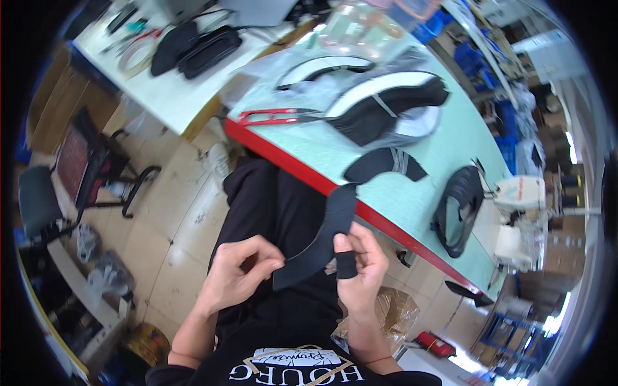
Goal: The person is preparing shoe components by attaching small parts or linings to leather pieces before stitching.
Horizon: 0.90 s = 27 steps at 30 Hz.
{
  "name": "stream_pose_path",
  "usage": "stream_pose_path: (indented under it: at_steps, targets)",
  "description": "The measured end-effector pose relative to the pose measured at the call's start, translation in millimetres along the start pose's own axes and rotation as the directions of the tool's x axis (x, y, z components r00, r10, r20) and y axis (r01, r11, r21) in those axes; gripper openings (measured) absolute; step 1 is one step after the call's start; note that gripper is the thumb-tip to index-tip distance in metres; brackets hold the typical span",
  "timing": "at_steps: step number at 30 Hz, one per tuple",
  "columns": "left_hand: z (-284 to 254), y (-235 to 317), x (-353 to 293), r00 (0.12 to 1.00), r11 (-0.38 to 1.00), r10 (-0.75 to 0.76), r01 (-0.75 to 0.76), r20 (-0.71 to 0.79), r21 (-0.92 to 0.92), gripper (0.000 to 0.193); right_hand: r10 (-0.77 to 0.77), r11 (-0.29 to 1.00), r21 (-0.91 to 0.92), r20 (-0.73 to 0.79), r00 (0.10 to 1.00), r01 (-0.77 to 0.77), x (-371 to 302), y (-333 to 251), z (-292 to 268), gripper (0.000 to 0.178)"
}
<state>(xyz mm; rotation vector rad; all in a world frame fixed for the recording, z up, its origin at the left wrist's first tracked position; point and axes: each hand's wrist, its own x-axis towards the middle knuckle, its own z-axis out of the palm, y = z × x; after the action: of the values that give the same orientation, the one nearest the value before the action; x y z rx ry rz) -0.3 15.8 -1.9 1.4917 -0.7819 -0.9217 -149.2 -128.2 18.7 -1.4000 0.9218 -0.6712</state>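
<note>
A curved black strip of material (325,241) is held above my lap, its upper end close to the table's red edge. My left hand (241,273) pinches the lower edge of the strip between thumb and fingers. My right hand (364,267) grips it from the other side, the fingers partly hidden, with a black band (346,264) around the thumb. On the table just beyond lies a bundle of curved black pieces (383,163) tied around the middle. Farther back are larger tied stacks of black and white curved pieces (367,119), partly on clear plastic.
Red-handled thread snips (267,117) lie near the corner of the pale green table (302,145). A black shoe (458,209) and a white sewing machine (520,193) are at the right. A white desk (161,96) stands far left, with a chair (80,164) below it.
</note>
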Motion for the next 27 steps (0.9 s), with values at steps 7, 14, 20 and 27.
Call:
stream_pose_path:
  at_steps: [7,14,20,27]
  targets:
    - [12,5,21,0.950,0.978,0.201,-0.209,-0.239,-0.006,0.017,0.049,-0.084,0.737,0.675,0.736,-0.670,10,15,-27,0.054]
    - [21,23,42,0.881,0.897,0.432,-0.397,-0.192,0.195,0.031,-0.044,-0.311,0.622,0.746,0.665,-0.718,6,25,-27,0.057]
    - [28,41,61,0.772,0.702,0.635,-0.559,-0.033,0.441,0.034,-0.022,-0.273,0.640,0.742,0.670,-0.718,2,26,-22,0.038]
    - [36,24,84,0.764,0.749,0.638,-0.588,-0.094,0.304,0.010,0.081,0.100,0.711,0.691,0.718,-0.696,-3,31,-3,0.024]
